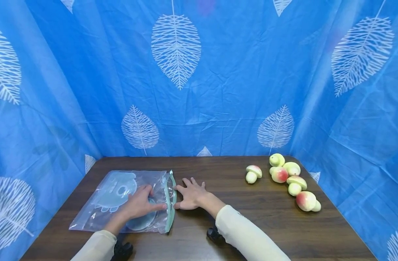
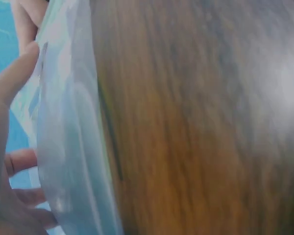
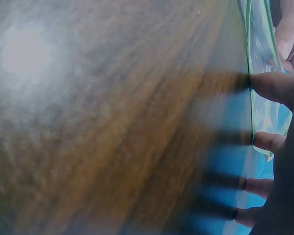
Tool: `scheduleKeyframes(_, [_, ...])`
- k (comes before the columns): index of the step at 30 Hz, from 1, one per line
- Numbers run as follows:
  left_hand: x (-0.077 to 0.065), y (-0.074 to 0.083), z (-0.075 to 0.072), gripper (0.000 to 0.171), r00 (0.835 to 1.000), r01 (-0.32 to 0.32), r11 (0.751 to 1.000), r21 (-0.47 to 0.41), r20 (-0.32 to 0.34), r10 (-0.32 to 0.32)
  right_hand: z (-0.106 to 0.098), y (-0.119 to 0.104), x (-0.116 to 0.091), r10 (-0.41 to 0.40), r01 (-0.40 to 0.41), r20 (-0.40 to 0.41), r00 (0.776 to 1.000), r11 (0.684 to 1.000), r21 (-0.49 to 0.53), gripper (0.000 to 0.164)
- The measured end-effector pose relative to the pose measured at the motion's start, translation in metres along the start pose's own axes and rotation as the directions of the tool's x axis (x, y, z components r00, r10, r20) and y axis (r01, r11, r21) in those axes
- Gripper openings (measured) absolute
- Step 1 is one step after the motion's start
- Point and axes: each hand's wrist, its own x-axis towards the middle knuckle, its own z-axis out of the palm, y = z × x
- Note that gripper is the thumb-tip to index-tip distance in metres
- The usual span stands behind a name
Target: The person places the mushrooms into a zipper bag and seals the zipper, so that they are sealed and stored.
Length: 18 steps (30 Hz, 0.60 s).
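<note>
A clear zip bag [image 1: 97,214] with a pale blue cartoon print and a green zip edge lies flat at the left of the table. My left hand [image 1: 141,201] rests on it, thumb and fingers spread, the thumb pointing toward the zip. At the opening side, my right hand [image 1: 192,195] has its fingers spread, with thumb and index fingertips right at the green edge [image 3: 251,98]. The left wrist view has the left thumb [image 2: 19,73] against the clear plastic [image 2: 73,147]. Neither hand curls round anything.
Several toy mushrooms with cream and red caps, among them a red-capped one [image 1: 305,200], cluster at the table's right side. One mushroom [image 1: 253,173] stands apart, left of them. Blue leaf-patterned cloth [image 1: 218,72] hangs round the back and sides of the wooden table [image 1: 251,206].
</note>
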Motion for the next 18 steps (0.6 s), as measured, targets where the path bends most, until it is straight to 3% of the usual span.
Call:
scheduleKeyframes(7, [0.0011,-0.0004,0.0027,0.059,1.0,0.002,1.0,0.025,-0.025,-0.001,0.0017,-0.0002,0.0008,0.007,-0.007,0.002,1.0,1.0,0.009,0.071])
scheduleKeyframes(18, [-0.0072,0.0019,-0.0062,0.027,0.997,-0.037,0.996,-0.084,-0.072,0.031,0.0001,-0.0002,-0.0018,0.004,-0.004,-0.003,1.0,1.0,0.025,0.07])
